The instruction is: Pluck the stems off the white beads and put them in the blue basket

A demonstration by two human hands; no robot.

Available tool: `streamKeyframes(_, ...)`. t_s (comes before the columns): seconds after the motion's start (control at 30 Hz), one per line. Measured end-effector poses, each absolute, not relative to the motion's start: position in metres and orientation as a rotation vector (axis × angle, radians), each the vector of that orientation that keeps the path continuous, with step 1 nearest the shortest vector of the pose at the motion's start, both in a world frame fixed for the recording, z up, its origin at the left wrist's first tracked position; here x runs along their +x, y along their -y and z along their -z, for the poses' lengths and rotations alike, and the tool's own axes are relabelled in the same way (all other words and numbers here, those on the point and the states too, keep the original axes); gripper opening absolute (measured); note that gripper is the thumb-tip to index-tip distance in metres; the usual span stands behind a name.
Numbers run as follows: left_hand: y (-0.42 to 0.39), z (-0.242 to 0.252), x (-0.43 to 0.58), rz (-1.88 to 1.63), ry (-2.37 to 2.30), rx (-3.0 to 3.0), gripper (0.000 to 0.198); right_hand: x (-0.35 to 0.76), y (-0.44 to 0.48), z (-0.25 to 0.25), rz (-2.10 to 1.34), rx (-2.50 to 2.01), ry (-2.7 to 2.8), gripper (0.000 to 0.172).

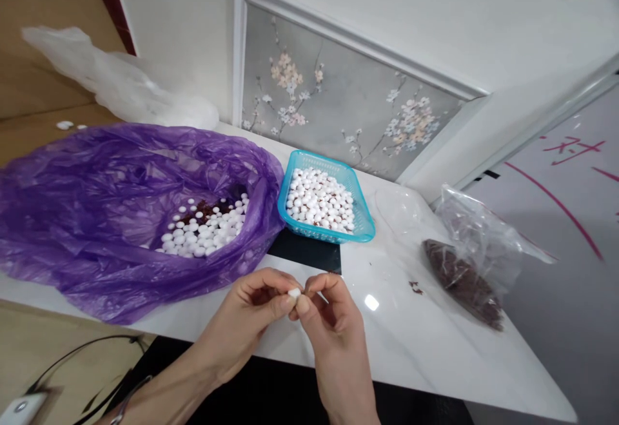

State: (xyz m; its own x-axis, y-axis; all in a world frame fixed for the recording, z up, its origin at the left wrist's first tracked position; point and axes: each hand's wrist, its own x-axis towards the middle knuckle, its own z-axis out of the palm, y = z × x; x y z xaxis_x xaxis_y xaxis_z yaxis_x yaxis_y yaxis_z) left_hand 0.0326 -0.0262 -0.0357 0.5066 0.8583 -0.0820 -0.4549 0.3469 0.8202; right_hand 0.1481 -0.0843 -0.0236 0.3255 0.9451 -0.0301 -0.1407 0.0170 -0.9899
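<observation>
A small white ball (294,293) is pinched between the fingertips of both hands, above the front of the white table. My left hand (254,312) holds it from the left with thumb and forefinger. My right hand (336,335) meets it from the right, its thumb and fingertips pressed close, with some brown showing behind them. Behind my hands stands a blue plastic basket (363,209) filled with similar white balls (319,199). To the left an open purple plastic bag (97,180) contains more white balls (203,235) and brown shreds (207,210).
On the right lies a clear zip bag (464,280) of brown material, near a few loose brown crumbs (414,287). A black flat piece (309,254) lies before the basket. A floral picture panel (338,83) and translucent plastic bag (130,89) are behind. Cables (72,351) hang lower left.
</observation>
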Motion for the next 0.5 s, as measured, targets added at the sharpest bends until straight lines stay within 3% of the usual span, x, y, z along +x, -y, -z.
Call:
streamKeyframes(0.3,0.026,0.029,0.035,-0.865,-0.531,0.697,0.006,0.148,0.080,0.031,-1.199,-0.944,0.750,0.014)
streamKeyframes(0.5,0.025,0.032,0.032,-0.864,-0.550,0.663,0.017,0.153,0.087,0.041,-1.060,-1.180,0.849,0.013)
